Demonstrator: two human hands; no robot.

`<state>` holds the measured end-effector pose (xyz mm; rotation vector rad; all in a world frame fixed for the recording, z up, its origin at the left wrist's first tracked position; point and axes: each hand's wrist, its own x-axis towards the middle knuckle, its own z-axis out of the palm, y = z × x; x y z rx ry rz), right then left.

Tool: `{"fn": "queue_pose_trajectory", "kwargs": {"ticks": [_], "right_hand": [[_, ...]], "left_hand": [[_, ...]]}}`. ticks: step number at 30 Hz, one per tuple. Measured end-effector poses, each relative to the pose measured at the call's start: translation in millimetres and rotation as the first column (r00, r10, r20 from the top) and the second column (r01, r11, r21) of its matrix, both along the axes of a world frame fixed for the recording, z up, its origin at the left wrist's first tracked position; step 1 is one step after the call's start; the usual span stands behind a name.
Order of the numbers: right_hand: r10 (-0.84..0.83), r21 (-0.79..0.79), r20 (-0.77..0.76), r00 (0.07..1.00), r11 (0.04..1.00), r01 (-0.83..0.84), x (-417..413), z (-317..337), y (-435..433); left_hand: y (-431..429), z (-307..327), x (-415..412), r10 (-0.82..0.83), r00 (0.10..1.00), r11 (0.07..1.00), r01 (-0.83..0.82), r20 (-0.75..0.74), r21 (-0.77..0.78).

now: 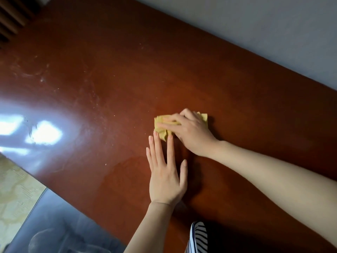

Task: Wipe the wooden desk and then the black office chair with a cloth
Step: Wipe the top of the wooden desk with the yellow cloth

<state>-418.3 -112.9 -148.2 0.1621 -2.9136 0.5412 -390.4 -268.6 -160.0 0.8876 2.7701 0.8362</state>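
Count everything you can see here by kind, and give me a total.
Hands: 2 (left hand, right hand)
Yellow cloth: 1
Wooden desk: 1
Total: 4

Wooden desk (109, 70): reddish-brown, glossy, glare at left of frame, dusty smears upper left. Crumpled yellow cloth (163, 127) at centre-right, pressed under my right hand (191, 132). My left hand (166, 178) lies flat just below, fingertips beside the cloth.
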Motion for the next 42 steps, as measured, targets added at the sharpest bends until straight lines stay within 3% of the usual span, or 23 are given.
{"fn": "queue_pose_trajectory", "kwargs": {"ticks": [7, 11, 16, 19, 24, 30, 33, 37, 42], "right_hand": [[0.319, -0.018, 0.124, 0.939, 0.947, -0.320, 71.0, 13.5, 36.9], [0.352, 0.013, 0.158, 0.922, 0.933, -0.359, 88.5, 20.8, 79.3], [0.187, 0.076, 0.158, 0.969, 0.977, -0.201, 86.8, 26.3, 131.5], [-0.072, 0.075, 0.106, 0.992, 0.995, 0.064, 81.1, 24.4, 161.8], [-0.444, -0.022, 0.003, 0.896, 0.896, 0.444, 52.0, 13.9, 201.4], [-0.659, -0.064, -0.020, 0.752, 0.752, 0.656, -11.2, 3.1, 221.5], [-0.688, 0.031, -0.010, 0.726, 0.725, 0.688, -49.0, 1.2, 219.5], [-0.647, 0.058, 0.039, 0.762, 0.762, 0.645, -100.9, -0.5, 201.9], [-0.473, 0.040, 0.076, 0.878, 0.881, 0.471, -153.1, 2.2, 155.8]], "left_hand": [[-3.6, 2.7, -1.0, 0.057, 0.992, 0.976, -0.079, 0.110, 0.205], [11.5, 14.6, -12.5, 0.024, 0.998, 0.971, -0.036, 0.052, 0.236], [68.5, 26.3, -55.4, -0.048, 0.999, 0.993, 0.047, 0.006, 0.103], [95.9, 18.7, -75.9, -0.093, 0.996, 0.996, 0.093, -0.011, -0.009], [107.5, 3.3, -78.1, -0.191, 0.977, 0.965, 0.168, -0.096, -0.203], [109.0, -3.8, -78.8, -0.172, 0.977, 0.970, 0.146, -0.127, -0.193], [109.7, -2.9, -76.9, -0.185, 0.976, 0.968, 0.160, -0.118, -0.193], [108.3, -2.8, -78.7, -0.189, 0.974, 0.969, 0.164, -0.125, -0.187], [109.9, -3.2, -80.4, -0.188, 0.975, 0.970, 0.164, -0.122, -0.181]]}}
